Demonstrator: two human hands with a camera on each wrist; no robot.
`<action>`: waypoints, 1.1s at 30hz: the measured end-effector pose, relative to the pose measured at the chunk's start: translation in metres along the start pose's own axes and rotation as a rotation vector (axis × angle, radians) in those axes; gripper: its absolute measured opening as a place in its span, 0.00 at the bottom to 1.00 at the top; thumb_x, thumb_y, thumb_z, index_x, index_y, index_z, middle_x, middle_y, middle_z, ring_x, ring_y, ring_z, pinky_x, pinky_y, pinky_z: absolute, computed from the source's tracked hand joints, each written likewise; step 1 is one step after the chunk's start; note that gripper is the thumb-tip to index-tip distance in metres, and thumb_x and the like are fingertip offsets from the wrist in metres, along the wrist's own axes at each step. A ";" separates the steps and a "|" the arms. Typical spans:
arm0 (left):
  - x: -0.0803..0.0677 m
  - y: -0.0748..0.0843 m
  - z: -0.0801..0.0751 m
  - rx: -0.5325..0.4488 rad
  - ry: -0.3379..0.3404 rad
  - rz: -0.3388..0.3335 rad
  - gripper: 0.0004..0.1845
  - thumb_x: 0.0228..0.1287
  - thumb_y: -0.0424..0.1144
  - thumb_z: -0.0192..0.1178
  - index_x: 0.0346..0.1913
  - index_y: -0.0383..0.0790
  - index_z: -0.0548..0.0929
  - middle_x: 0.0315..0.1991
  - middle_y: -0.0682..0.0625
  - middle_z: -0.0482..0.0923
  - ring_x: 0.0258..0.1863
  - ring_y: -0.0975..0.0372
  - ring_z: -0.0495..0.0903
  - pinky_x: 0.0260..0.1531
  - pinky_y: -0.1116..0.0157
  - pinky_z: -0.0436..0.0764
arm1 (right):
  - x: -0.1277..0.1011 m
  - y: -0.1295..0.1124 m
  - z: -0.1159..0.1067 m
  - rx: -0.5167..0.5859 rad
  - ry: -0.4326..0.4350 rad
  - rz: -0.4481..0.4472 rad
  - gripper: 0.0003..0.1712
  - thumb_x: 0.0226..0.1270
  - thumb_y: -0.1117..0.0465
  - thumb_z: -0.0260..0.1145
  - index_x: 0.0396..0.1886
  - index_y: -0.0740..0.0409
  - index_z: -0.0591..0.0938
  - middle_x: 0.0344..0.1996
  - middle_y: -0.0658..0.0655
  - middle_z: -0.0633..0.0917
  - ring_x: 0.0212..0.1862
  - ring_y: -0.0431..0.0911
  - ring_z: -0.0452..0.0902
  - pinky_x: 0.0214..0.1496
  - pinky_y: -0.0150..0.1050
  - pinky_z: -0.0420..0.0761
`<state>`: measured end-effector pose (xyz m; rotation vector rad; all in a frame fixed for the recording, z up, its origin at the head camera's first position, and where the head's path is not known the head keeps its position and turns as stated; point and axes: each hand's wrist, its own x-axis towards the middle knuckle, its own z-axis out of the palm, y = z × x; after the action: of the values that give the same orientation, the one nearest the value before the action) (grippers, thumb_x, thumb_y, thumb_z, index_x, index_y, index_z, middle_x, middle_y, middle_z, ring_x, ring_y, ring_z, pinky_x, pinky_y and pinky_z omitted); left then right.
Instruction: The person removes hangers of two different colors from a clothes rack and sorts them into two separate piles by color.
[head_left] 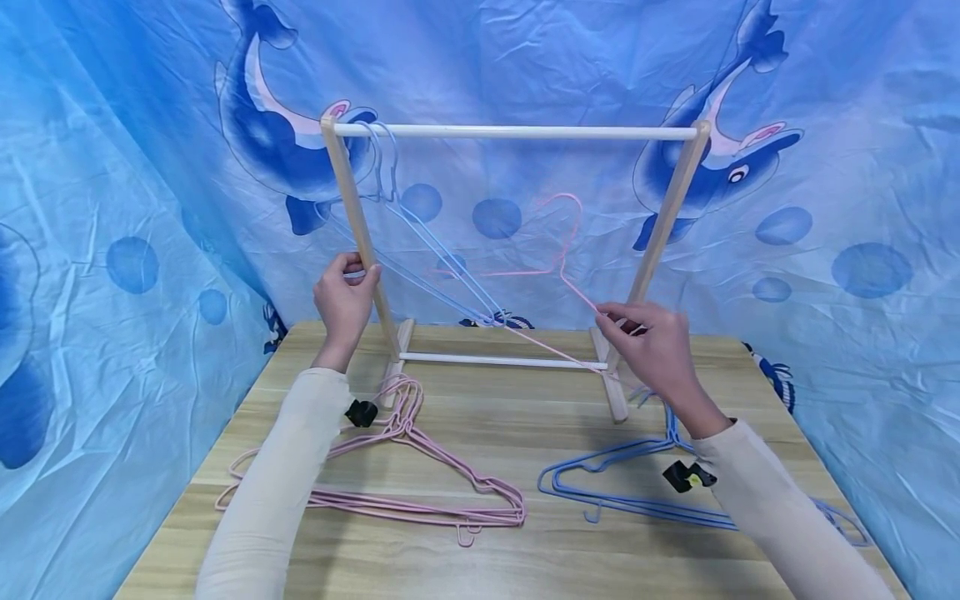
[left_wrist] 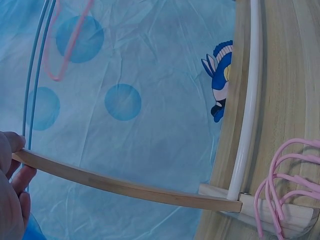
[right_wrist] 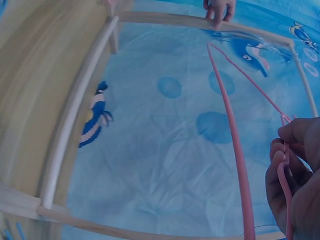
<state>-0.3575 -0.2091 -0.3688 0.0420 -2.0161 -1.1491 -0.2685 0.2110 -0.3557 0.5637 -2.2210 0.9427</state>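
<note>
My left hand (head_left: 345, 300) grips the left wooden post (head_left: 348, 187) of a small clothes rack, fingers and thumb round it. In my right hand (head_left: 656, 346), thumb and fingers pinch a pink clothes hanger (head_left: 580, 294) by one sloping arm. That hanger is raised inside the frame, its hook below the white top bar (head_left: 525, 132) and apart from it. Two blue hangers (head_left: 393, 171) hang by their hooks at the bar's left end. The right wrist view shows the pink wire (right_wrist: 237, 145) stretching away from my fingers towards the left post.
Several pink hangers (head_left: 405, 425) lie stacked on the wooden table (head_left: 555, 567) at front left. More blue hangers (head_left: 670, 425) lie at front right, partly under my right forearm. A white lower bar (head_left: 502, 361) joins the rack's feet. Behind hangs a blue dolphin-print curtain (head_left: 465, 50).
</note>
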 end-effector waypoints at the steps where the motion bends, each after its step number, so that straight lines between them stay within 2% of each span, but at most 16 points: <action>1: 0.000 0.000 0.000 -0.001 0.000 0.001 0.13 0.67 0.39 0.70 0.49 0.35 0.86 0.43 0.42 0.88 0.41 0.52 0.90 0.45 0.52 0.87 | -0.003 0.002 0.001 -0.006 -0.009 0.004 0.06 0.66 0.63 0.73 0.41 0.57 0.93 0.29 0.55 0.89 0.25 0.44 0.84 0.27 0.20 0.77; 12: 0.001 -0.004 -0.002 0.005 0.009 -0.002 0.13 0.66 0.40 0.70 0.48 0.36 0.87 0.43 0.42 0.88 0.40 0.51 0.90 0.46 0.52 0.86 | -0.032 0.019 0.019 -0.011 -0.103 0.031 0.06 0.64 0.64 0.75 0.39 0.57 0.93 0.31 0.54 0.89 0.24 0.40 0.79 0.22 0.31 0.79; 18: 0.002 -0.005 -0.002 0.006 0.003 0.003 0.13 0.67 0.40 0.70 0.49 0.36 0.87 0.43 0.42 0.88 0.40 0.51 0.90 0.47 0.52 0.86 | -0.046 0.023 0.035 0.039 -0.136 0.026 0.05 0.61 0.67 0.76 0.37 0.58 0.93 0.28 0.53 0.88 0.21 0.37 0.74 0.18 0.30 0.73; 23: 0.001 -0.006 -0.002 0.003 0.003 0.002 0.13 0.67 0.39 0.69 0.48 0.35 0.87 0.43 0.41 0.88 0.40 0.51 0.90 0.46 0.52 0.87 | -0.058 0.021 0.050 0.103 -0.164 0.056 0.06 0.61 0.69 0.75 0.36 0.58 0.93 0.27 0.52 0.88 0.20 0.36 0.72 0.16 0.28 0.70; 33: 0.002 -0.006 -0.003 -0.011 0.002 0.017 0.14 0.67 0.41 0.70 0.48 0.35 0.87 0.42 0.41 0.88 0.40 0.52 0.90 0.44 0.54 0.88 | -0.079 0.007 0.083 0.200 -0.248 0.143 0.05 0.63 0.68 0.74 0.37 0.56 0.93 0.32 0.52 0.90 0.22 0.35 0.75 0.18 0.32 0.75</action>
<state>-0.3589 -0.2154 -0.3711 0.0202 -2.0049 -1.1489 -0.2512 0.1633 -0.4586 0.6487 -2.4288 1.2369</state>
